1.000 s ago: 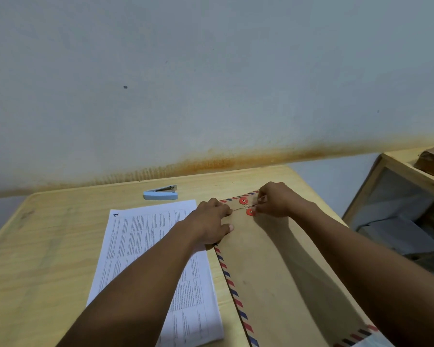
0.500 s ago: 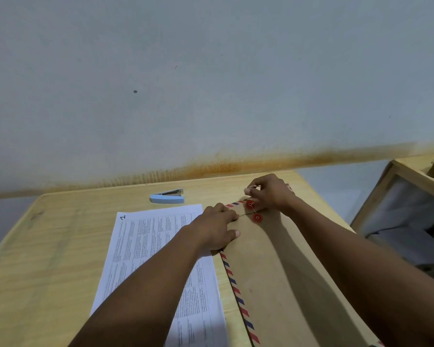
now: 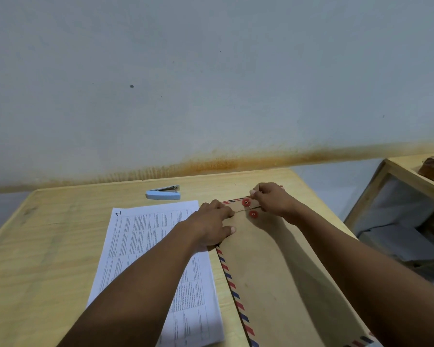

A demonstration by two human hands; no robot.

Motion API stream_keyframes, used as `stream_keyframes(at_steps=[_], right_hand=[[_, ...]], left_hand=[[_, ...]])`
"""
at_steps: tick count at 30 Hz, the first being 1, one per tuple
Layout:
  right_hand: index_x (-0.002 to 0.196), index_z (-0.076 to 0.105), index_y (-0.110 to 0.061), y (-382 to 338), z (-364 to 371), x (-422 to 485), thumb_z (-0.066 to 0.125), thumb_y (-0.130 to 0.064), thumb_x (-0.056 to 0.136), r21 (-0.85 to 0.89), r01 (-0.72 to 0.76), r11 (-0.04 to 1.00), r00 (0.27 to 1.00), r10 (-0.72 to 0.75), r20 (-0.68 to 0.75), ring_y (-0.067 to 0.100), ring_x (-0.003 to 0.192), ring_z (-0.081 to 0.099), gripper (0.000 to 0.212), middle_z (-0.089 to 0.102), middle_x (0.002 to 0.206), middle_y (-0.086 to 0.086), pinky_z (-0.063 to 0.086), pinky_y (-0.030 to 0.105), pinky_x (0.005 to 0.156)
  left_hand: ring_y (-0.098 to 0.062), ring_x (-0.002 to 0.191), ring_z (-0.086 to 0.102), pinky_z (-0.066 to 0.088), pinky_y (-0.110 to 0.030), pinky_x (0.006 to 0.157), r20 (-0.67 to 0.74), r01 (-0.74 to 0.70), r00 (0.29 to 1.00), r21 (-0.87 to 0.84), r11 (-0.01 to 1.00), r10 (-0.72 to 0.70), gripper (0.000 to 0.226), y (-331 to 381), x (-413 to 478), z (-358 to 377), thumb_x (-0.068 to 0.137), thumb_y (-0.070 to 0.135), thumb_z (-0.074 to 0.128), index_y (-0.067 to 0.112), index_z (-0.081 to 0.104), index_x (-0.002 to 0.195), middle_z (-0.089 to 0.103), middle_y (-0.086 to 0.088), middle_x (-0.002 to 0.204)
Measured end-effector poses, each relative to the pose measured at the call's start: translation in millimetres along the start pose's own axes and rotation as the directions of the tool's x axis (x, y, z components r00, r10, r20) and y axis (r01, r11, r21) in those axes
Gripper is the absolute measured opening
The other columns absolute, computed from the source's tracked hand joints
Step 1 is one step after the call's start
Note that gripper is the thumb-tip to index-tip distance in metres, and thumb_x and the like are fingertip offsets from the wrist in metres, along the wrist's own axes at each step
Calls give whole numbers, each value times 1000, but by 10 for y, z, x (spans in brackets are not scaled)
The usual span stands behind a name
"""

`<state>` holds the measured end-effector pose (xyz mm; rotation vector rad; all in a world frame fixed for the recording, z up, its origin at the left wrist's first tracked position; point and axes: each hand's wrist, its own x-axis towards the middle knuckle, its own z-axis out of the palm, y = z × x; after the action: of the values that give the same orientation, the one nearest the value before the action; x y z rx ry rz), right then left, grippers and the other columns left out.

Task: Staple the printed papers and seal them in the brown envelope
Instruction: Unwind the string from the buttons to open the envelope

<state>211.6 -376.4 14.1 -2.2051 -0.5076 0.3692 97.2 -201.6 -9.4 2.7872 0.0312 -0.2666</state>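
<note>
A brown envelope [image 3: 281, 276] with a red and blue striped border lies on the wooden table [image 3: 43, 259], its flap end away from me. Two red string discs [image 3: 249, 208] sit at the flap. My right hand [image 3: 273, 200] pinches the thin closure string just above the upper disc. My left hand [image 3: 214, 225] rests flat with fingers spread on the envelope's left edge near the flap. The printed papers [image 3: 150, 259] lie to the left of the envelope, partly under my left forearm. A light blue stapler [image 3: 164, 193] sits beyond the papers.
A stained wall runs along the table's far edge. A wooden shelf unit [image 3: 406, 196] with stacked papers stands to the right of the table, a brown object on top of it. Bare table surface lies left of the papers.
My right hand has shifted from beside the lower disc up past the upper disc, drawing the string with it. My left hand stays pressed on the envelope. The view shifted slightly.
</note>
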Motion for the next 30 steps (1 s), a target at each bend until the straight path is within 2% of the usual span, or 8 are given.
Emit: stream_keyframes(at_steps=[3,7,12,14,18,21,26,30], right_hand=[[95,68,-14,98,-75,51,57,-26,97,-230,47,972,996,-64,-68,22,94,58,16,67,96,1,43,32,78],[106,70,-13,74,-119,131,66,-23,92,-571,96,815,995,-100,23,26,107,60,18,67,116,7,45,31,79],[101,73,-15,-54,-92,253,59,-12,90,-756,118,644,980,-200,-18,27,96,63,18,66,110,7,52,34,72],[96,73,-16,-106,-69,310,60,-11,89,-739,128,662,975,-219,-28,25,96,63,16,67,107,4,51,33,71],[83,73,-21,-172,8,455,67,-14,88,-566,120,816,988,-154,-12,18,92,61,10,70,102,-1,52,31,77],[86,75,-18,-239,57,461,69,-17,89,-480,149,865,988,-113,103,16,87,61,7,73,94,2,46,27,71],[86,71,-7,-330,43,260,64,-6,91,-105,110,988,946,-71,317,15,64,56,9,70,79,7,44,26,58],[90,63,-10,-264,-34,94,51,-3,95,-121,-17,993,886,71,458,11,49,43,14,59,66,5,30,23,47]], left_hand=[[-25,146,27,32,-45,119,0,0,1000,-2,1000,0,59,2,-3,-1,102,48,53,31,37,156,31,0,159],[-25,147,27,32,-45,119,-2,4,1000,-2,1000,-4,59,5,-6,4,102,48,53,31,36,156,31,0,160],[-24,148,26,32,-45,119,-5,7,1000,-14,1000,-7,59,-3,-9,16,102,48,53,31,37,156,30,2,161],[-24,148,26,32,-45,119,-6,11,1000,-17,1000,-11,59,-9,-8,24,102,48,53,32,37,156,30,2,161],[-24,147,26,32,-45,118,-6,7,1000,-18,1000,-7,59,-6,-5,19,102,48,53,31,37,156,30,2,161],[-24,147,25,32,-44,118,-13,1,1000,-33,999,-2,57,-18,-6,28,102,47,54,32,39,154,31,2,159],[-26,145,27,35,-45,115,-23,-7,1000,-41,999,6,55,-21,-9,30,101,46,54,34,39,153,33,1,157],[-26,145,29,36,-45,115,-21,2,1000,-30,1000,-2,56,-23,5,36,101,47,54,33,40,154,33,1,157]])
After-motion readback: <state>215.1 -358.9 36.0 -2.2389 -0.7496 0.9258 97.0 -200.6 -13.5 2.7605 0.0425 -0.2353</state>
